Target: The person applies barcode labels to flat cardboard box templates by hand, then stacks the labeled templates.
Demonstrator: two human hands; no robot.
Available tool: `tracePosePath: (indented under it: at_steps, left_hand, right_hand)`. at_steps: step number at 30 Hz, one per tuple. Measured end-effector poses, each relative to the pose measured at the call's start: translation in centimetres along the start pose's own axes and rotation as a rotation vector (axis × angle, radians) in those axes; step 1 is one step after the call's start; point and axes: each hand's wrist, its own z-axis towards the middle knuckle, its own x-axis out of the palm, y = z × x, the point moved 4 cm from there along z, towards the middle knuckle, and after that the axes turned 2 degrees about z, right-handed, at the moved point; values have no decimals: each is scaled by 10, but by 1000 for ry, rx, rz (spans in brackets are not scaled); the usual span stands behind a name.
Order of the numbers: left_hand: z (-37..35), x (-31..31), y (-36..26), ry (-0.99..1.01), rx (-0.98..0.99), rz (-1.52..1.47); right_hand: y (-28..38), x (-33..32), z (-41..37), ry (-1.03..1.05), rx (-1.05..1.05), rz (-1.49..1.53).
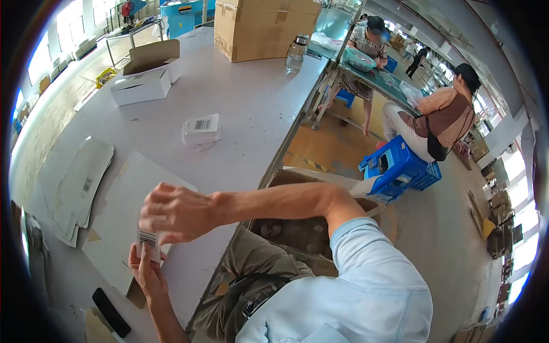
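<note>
My left hand [148,272] grips a small white card [148,239] with a barcode label, thumb pressed on its face. Just above it, my right hand [178,212] is curled and slightly blurred, fingers bent at the card's upper end. A pale sliver shows at those fingers, but I cannot tell what it is. Beneath both hands lies a flat white cardboard sheet [108,251]. Beyond them on the table sits a small stack of barcoded white cards [202,130].
Flat white cartons [86,180] lie at the left, with a black phone-like object [111,312] nearer me. An open white box [141,87], a large brown carton [266,28] and a bottle [296,50] stand farther back. Two people work at a green-topped table [386,83] at right, by blue stools [394,166].
</note>
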Motion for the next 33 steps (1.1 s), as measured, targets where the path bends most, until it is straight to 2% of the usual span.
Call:
tracePosePath:
  at_steps: [1, 3, 4, 6, 10, 12, 15, 17, 19, 20, 22, 23, 25, 26, 28, 30, 33]
  left_hand:
    - [1, -7, 1, -18, 60, 30]
    - [2, -13, 2, -17, 87, 33]
    - [2, -14, 1, -6, 114, 50]
    - [1, -17, 0, -16, 107, 62]
    - [3, -18, -2, 5, 122, 81]
    - [2, -15, -4, -17, 133, 80]
    - [1, -17, -3, -50, 133, 79]
    - [2, -23, 3, -54, 117, 78]
    - [4, -31, 4, -76, 199, 324]
    - [2, -22, -3, -77, 198, 327]
    - [-19, 12, -43, -425, 842, 936]
    - [-19, 4, -41, -423, 840, 938]
    - [-16, -17, -29, -193, 757, 792]
    - [-18, -12, -28, -208, 752, 797]
    - [-17, 0, -21, -62, 537, 530]
    - [-17, 6, -18, -103, 437, 330]
    - [-6, -6, -14, -59, 305, 216]
  right_hand:
    - [1, 2, 0, 10, -3, 2]
    - [-21, 16, -17, 131, 733, 345]
    - [-22, 20, -22, 129, 739, 346]
    - [-24, 34, -29, 151, 844, 677]
    - [-21, 38, -29, 163, 969, 799]
    - [-24, 42, -31, 106, 1076, 936]
    - [-20, 43, -28, 94, 997, 907]
    - [-21, 42, -27, 78, 1017, 895]
    - [-22, 41, -24, 60, 1033, 889]
    - [-23, 40, -22, 55, 1042, 844]
    - [-23, 41, -21, 56, 1053, 801]
    - [-23, 43, -18, 50, 1000, 736]
    - [-18, 49, -15, 51, 949, 677]
    - [-13, 55, -12, 75, 918, 666]
    - [-4, 71, -6, 119, 869, 711]
    - [-4, 78, -5, 53, 938, 829]
    - [-7, 89, -8, 120, 1102, 1030]
